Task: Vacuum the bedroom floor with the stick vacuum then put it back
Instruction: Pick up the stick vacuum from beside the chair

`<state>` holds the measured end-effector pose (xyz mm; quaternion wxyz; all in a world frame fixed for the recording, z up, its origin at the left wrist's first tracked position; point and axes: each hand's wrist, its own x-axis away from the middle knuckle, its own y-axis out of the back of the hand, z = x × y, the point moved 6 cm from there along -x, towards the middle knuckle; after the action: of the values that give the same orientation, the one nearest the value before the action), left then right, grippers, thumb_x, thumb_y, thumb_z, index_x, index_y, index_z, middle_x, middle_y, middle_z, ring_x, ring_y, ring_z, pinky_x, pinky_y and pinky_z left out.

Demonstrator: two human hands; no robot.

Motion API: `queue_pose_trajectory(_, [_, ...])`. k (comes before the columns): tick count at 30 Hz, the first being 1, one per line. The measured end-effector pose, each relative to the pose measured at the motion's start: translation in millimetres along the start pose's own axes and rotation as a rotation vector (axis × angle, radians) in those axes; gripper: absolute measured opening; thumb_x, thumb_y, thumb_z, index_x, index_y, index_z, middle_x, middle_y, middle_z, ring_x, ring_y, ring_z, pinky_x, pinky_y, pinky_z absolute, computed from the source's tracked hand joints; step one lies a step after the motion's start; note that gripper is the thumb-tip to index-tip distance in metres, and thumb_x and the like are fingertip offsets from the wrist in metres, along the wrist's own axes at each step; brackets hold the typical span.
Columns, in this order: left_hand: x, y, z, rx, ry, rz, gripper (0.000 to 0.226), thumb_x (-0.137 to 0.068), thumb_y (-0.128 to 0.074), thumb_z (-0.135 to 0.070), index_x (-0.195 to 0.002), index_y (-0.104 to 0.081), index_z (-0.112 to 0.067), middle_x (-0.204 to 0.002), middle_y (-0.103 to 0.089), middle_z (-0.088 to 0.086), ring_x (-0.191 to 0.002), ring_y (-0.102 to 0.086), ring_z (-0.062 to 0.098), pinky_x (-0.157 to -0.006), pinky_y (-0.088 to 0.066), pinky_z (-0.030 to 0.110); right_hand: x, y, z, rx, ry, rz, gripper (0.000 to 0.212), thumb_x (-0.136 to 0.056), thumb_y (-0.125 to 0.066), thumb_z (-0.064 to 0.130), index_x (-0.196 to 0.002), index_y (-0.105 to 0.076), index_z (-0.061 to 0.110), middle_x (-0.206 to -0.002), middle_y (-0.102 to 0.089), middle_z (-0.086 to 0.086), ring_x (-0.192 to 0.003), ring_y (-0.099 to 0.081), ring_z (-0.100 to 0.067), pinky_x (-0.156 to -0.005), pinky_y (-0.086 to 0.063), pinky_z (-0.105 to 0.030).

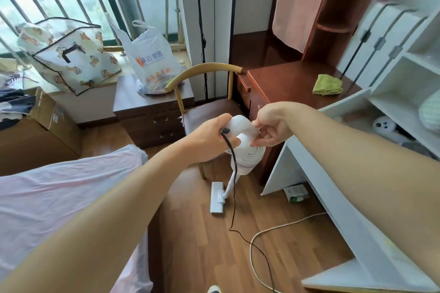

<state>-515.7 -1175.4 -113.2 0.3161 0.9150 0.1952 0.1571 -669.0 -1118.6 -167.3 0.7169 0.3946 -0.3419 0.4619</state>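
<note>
Bedroom seen over the person's own outstretched arms. A bed (59,192) under a pink cover fills the lower left. The wood floor (202,245) runs between it and a white shelf unit (357,197) on the right. The white stick vacuum (247,152) stands upright mid-floor, just in front of a chair (209,112), its floor head (217,197) flat on the boards. The left hand (212,135) is curled round the handle. The right hand (269,126) pinches the handle's top between thumb and fingertips, the other fingers loosely bent. A thin black cord (234,197) is plugged in at the handle beside a small red light and drops to the floor, crossing a pale cable (285,223) near the shelf unit's foot.

Likely risks: setting off with the cord attached could yank the plug or tip the vacuum, and either floor cable could snag the head or a foot. The chair close behind leaves little room to swing.

Containers:
- **Shelf unit:** an open compartment holds a white plush toy (383,125).
- **Cardboard box (35,131):** sits at the floor's left edge, with dark clothing at its far side — in it or on it, unclear.
- **Bear-print storage bag (71,54):** sits on the windowsill, contents hidden.
- **White carrier bag (152,62):** sits at the right edge of the nightstand (152,112) and holds coloured items too blurred to name
</note>
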Motion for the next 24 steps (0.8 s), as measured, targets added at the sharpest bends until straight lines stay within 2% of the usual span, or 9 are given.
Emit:
queue_pose_trajectory(2, [9, -9, -4, -0.020, 0.014, -0.001, 0.031, -0.089, -0.065, -0.019, -0.116, -0.054, -0.009, -0.104, -0.059, 0.009, -0.093, -0.056, 0.022, -0.083, -0.050, 0.037, 3, 3, -16, -0.082, 0.015, 0.060, 0.033, -0.116, -0.037, 0.021, -0.135, -0.055, 0.002, -0.130, -0.071, -0.014, -0.082, -0.072, -0.019, -0.064, -0.062, -0.025])
queue_pose_trajectory(3, [14, -15, -6, -0.021, 0.025, -0.002, 0.030, -0.088, -0.066, -0.020, -0.114, -0.054, -0.010, -0.101, -0.060, 0.007, -0.090, -0.056, 0.019, -0.080, -0.050, 0.033, 5, 3, -24, -0.117, 0.021, 0.093, 0.033, -0.115, -0.038, 0.020, -0.138, -0.055, 0.003, -0.136, -0.069, -0.014, -0.083, -0.072, -0.021, -0.061, -0.063, -0.027])
queue_pose_trajectory(4, [18, -21, -9, -0.021, 0.034, -0.009, 0.028, -0.087, -0.067, -0.020, -0.111, -0.055, -0.011, -0.097, -0.059, 0.004, -0.086, -0.055, 0.016, -0.076, -0.049, 0.029, 6, 3, -33, -0.147, 0.025, 0.128, 0.032, -0.115, -0.039, 0.020, -0.138, -0.055, 0.004, -0.133, -0.069, -0.016, -0.082, -0.072, -0.022, -0.057, -0.064, -0.028])
queue_pose_trajectory(7, [34, -44, -21, -0.089, 0.044, -0.041, 0.019, -0.086, -0.068, -0.017, -0.093, -0.051, -0.021, -0.080, -0.051, -0.007, -0.072, -0.048, 0.010, -0.060, -0.040, 0.019, 13, 2, -59, -0.197, 0.038, 0.230, 0.028, -0.115, -0.038, 0.019, -0.124, -0.059, 0.002, -0.095, -0.075, -0.021, -0.068, -0.076, -0.025, -0.050, -0.064, -0.030])
queue_pose_trajectory(9, [43, -54, -26, -0.123, 0.061, -0.072, 0.022, -0.085, -0.068, -0.016, -0.091, -0.048, -0.022, -0.077, -0.047, -0.010, -0.068, -0.046, 0.008, -0.057, -0.037, 0.017, 17, -2, -75, -0.224, 0.039, 0.279, 0.029, -0.115, -0.039, 0.020, -0.120, -0.058, -0.001, -0.077, -0.075, -0.021, -0.066, -0.075, -0.025, -0.050, -0.064, -0.030])
queue_pose_trajectory(12, [60, -70, -27, -0.087, 0.090, -0.121, 0.023, -0.085, -0.069, -0.015, -0.102, -0.053, -0.015, -0.079, -0.050, -0.009, -0.068, -0.048, 0.006, -0.054, -0.042, 0.010, 22, -8, -95, -0.285, 0.037, 0.318, 0.025, -0.114, -0.042, 0.016, -0.124, -0.056, -0.002, -0.083, -0.071, -0.020, -0.080, -0.068, -0.024, -0.050, -0.063, -0.030])
queue_pose_trajectory(15, [69, -84, -30, -0.048, 0.120, -0.163, 0.023, -0.085, -0.069, -0.014, -0.102, -0.053, -0.014, -0.077, -0.050, -0.009, -0.066, -0.049, 0.005, -0.051, -0.041, 0.005, 23, -8, -107, -0.269, 0.025, 0.308, 0.024, -0.113, -0.043, 0.015, -0.126, -0.055, -0.002, -0.094, -0.065, -0.020, -0.081, -0.066, -0.023, -0.051, -0.063, -0.030])
queue_pose_trajectory(19, [74, -105, -29, 0.001, 0.149, -0.167, 0.024, -0.085, -0.068, -0.013, -0.102, -0.052, -0.019, -0.080, -0.052, -0.010, -0.071, -0.051, 0.006, -0.060, -0.042, 0.016, 20, -5, -119, -0.232, -0.002, 0.255, 0.031, -0.113, -0.045, 0.013, -0.140, -0.054, 0.002, -0.101, -0.065, -0.021, -0.081, -0.066, -0.025, -0.048, -0.062, -0.031])
queue_pose_trajectory(24, [70, -123, -26, -0.061, 0.139, -0.119, 0.028, -0.085, -0.069, -0.016, -0.108, -0.053, -0.017, -0.086, -0.054, -0.011, -0.077, -0.053, 0.006, -0.062, -0.042, 0.015, 12, -2, -134, -0.226, -0.021, 0.268, 0.029, -0.114, -0.041, 0.014, -0.136, -0.055, 0.005, -0.093, -0.066, -0.022, -0.078, -0.066, -0.026, -0.041, -0.060, -0.033])
